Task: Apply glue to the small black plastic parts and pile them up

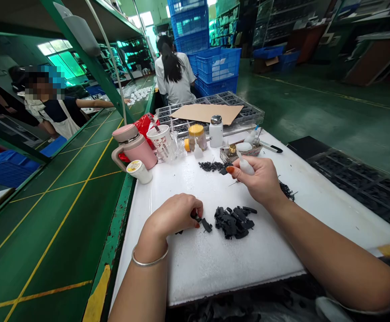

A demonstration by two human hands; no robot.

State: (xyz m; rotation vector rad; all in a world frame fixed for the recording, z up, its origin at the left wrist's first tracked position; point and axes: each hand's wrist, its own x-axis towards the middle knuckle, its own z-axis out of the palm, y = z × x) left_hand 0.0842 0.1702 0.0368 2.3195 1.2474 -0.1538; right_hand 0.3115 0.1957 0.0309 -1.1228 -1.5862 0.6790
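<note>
My right hand (260,179) is closed round a small white squeeze bottle (246,167) with a narrow tip. A small black plastic part (227,168) shows at its thumb tip; whether the fingers pinch that too I cannot tell. My left hand (178,212) is low over the white board (188,268), its fingers curled in a pinch on a small black part, mostly hidden. Touching or just beside those fingers lies another black part (207,225). Right of it is a loose heap of black plastic parts (233,222). A pile of tiny black pieces (210,166) lies farther back.
Along the back stand a pink thermos (137,150), a plastic cup (163,141), a yellow-lidded jar (197,136) and a white bottle (216,132). A knife (271,147) lies back right. A green conveyor (64,197) runs at left; two people sit beyond.
</note>
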